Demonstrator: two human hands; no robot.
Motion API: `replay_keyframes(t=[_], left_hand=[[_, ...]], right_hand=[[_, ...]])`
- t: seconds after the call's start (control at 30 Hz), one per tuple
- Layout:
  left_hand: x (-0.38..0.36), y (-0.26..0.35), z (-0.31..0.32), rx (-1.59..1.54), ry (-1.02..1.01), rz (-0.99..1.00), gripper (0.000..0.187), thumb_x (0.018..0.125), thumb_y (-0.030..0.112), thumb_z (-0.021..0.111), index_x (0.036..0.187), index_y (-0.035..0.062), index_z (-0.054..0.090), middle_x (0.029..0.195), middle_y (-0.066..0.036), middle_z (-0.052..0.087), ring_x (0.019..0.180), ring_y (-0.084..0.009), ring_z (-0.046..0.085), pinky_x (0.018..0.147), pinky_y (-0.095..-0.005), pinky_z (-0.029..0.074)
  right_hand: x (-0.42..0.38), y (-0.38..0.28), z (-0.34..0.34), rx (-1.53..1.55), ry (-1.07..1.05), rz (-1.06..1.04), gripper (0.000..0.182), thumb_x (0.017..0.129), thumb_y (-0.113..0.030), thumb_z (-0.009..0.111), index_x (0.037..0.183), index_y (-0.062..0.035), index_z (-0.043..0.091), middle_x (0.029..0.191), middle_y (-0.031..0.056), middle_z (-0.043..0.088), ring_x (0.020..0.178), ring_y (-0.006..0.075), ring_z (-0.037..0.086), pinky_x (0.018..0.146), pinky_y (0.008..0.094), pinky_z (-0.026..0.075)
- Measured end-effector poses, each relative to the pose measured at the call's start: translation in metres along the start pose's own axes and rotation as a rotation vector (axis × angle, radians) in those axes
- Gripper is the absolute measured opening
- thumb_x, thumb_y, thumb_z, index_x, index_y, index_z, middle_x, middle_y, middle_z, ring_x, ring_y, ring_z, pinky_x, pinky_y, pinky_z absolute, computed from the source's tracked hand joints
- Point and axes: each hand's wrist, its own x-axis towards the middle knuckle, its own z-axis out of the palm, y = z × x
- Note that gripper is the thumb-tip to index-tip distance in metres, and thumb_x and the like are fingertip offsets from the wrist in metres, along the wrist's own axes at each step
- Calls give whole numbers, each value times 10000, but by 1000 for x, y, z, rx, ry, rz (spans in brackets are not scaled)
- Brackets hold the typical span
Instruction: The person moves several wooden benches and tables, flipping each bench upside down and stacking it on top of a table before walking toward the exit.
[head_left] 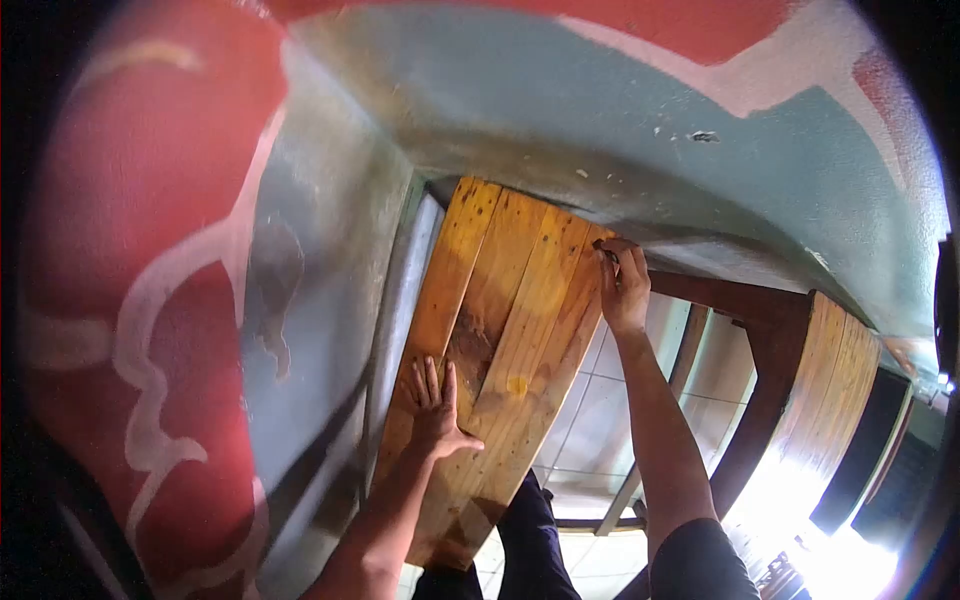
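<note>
The left hand (437, 425) lies spread on the desk (535, 320), its fingers pointing toward the far end and its thumb out to the right. The desk has a top of varnished planks and runs from near the person up to the corner of the wall (560, 110). Dark stains mark its middle, just beyond the left hand, and its near end.

The right hand (625, 290) is at the desk's far right corner, fingers curled and bent inward. A small dark spot (598, 244) shows at its fingertips; whether the hand pinches something there, I cannot tell.

A grey strip (408, 275) runs along the desk's left side, next to the wall, which is painted grey-blue, red and pink. To the right, apart from the desk, is a wooden piece (825, 350) with a plank surface. Pale floor tiles (590, 420) show between the two. The person's dark trousers (530, 545) are at the near end.
</note>
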Motion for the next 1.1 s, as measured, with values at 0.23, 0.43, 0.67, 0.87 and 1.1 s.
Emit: replay_keyframes(t=[0.23, 0.43, 0.67, 0.87, 1.1], left_hand=[[-4, -6, 5, -16, 105, 65, 1542, 360, 554, 867, 1464, 78, -99, 1500, -266, -122, 1380, -456, -120, 1067, -648, -29], [-19, -59, 38, -109, 347, 294, 1170, 636, 426, 800, 1480, 92, 63, 1525, -217, 30, 1419, -354, 25, 1127, -519, 80], [-196, -141, 166, -743, 445, -47, 529, 826, 276, 687, 1228, -12, 497, 1303, -225, 460, 1216, -319, 438, 1018, -413, 341], [-303, -202, 322, -921, 230, -558, 589, 794, 306, 724, 1229, -13, 488, 1217, -171, 539, 1101, -276, 523, 911, -395, 435], [-299, -229, 385, -1429, -179, -1074, 1155, 584, 800, 618, 1433, 130, 215, 1343, -104, 393, 1086, -322, 461, 777, -551, 439]], right_hand=[[-43, 8, -3, 230, 36, 215, 142, 936, -132, 525, 979, 2, 505, 927, 190, 595, 856, 336, 607, 745, 416, 471], [-220, -31, -4, 400, -30, 440, 134, 960, -161, 483, 982, -32, 454, 812, 71, 524, 721, 169, 539, 620, 310, 459], [-494, -114, -10, 411, -117, 954, 191, 912, -245, 503, 886, -57, 485, 628, 31, 457, 454, 133, 458, 414, 275, 410], [-574, -235, -43, 82, -382, 1140, 313, 838, -321, 589, 999, -54, 584, 930, 237, 626, 952, 403, 592, 790, 451, 470], [-582, -239, -67, 113, -959, 767, 386, 849, -398, 576, 1064, -78, 580, 979, 209, 635, 947, 382, 605, 801, 455, 485]])
